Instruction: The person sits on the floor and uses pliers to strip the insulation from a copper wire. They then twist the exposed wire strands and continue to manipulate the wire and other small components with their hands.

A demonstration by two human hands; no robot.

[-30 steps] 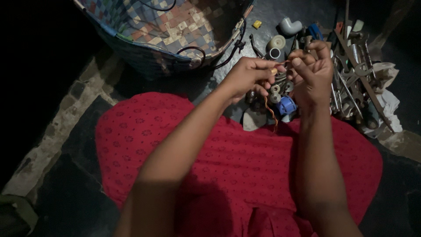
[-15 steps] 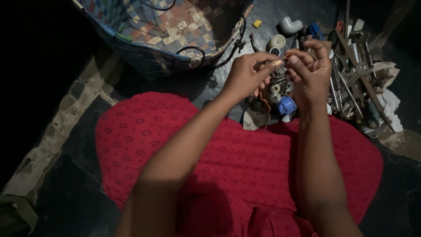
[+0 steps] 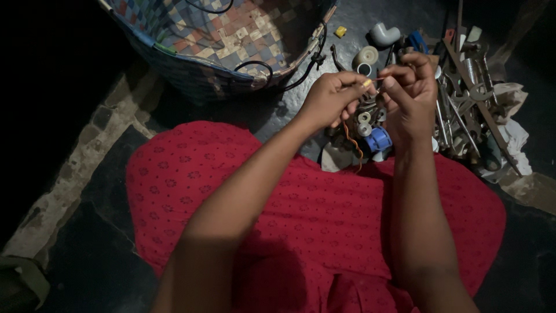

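A dark stone floor (image 3: 98,191) with pale grout seams fills the dim scene, seen from above over a lap covered in red patterned cloth (image 3: 324,226). At the top stands a woven basket (image 3: 214,40) in a checked pattern of blue, red and cream, with a black cable (image 3: 255,66) looping over its rim.

Both forearms reach forward over the lap and meet above a scatter of small parts. The left hand (image 3: 333,98) has its fingers pressed together at the tips, pinching the upper end of a thin orange wire (image 3: 351,139); the wire hangs down from the pinch in a loose curl toward the edge of the red cloth. The right hand (image 3: 412,93) is curled just beside it, its fingers bent in and closed on the same short stretch of wire that runs between the two hands; the exact contact point is too small to make out.

Below the hands lies a blue plastic fitting (image 3: 379,139) next to some small pale rings (image 3: 364,119). Farther up the floor are a white pipe elbow (image 3: 385,35), a roll of white tape (image 3: 366,56) and a small yellow piece (image 3: 340,31). To the right sits a heap of metal tools (image 3: 469,98), wrenches among them, resting partly on a pale rag (image 3: 512,136).
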